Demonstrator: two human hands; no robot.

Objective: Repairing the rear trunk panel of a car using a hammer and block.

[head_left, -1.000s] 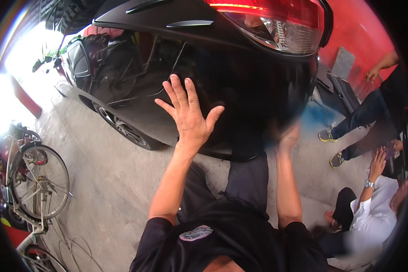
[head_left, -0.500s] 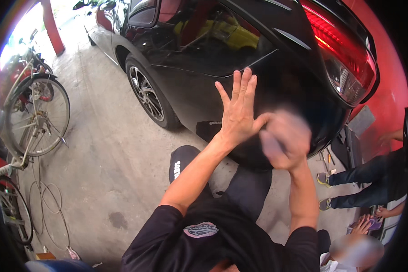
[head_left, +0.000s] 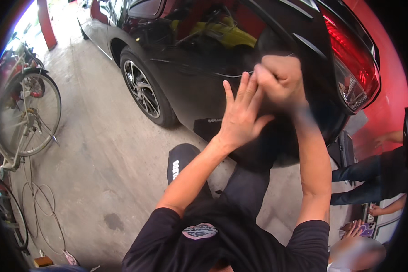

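A glossy black car point(head_left: 186, 86) stands directly in front of me, with its rear side panel under my hands. Spread-fingered, my left hand point(head_left: 241, 115) lies flat against that panel, just below a thin crease line. My right hand point(head_left: 282, 81) is curled into a fist over the panel, up and to the right of the left fingertips and close beside them. What the fist holds, if anything, is hidden by the fingers. Farther right is the car's red tail light point(head_left: 351, 59). The car's wheel point(head_left: 142, 88) with a spoked rim is to the left.
A bicycle point(head_left: 30, 113) stands at the far left, above a looped cable point(head_left: 53, 195) on the concrete floor point(head_left: 99, 149). At the right a person in jeans point(head_left: 360, 174) stands by a red wall point(head_left: 390, 104). Lower right, another person's hand point(head_left: 354, 228) is beside a purple phone point(head_left: 368, 228).
My right fist has moved up the panel, from beside the left thumb to beyond the left fingertips. The left hand stays nearly in place. The view has shifted slightly.
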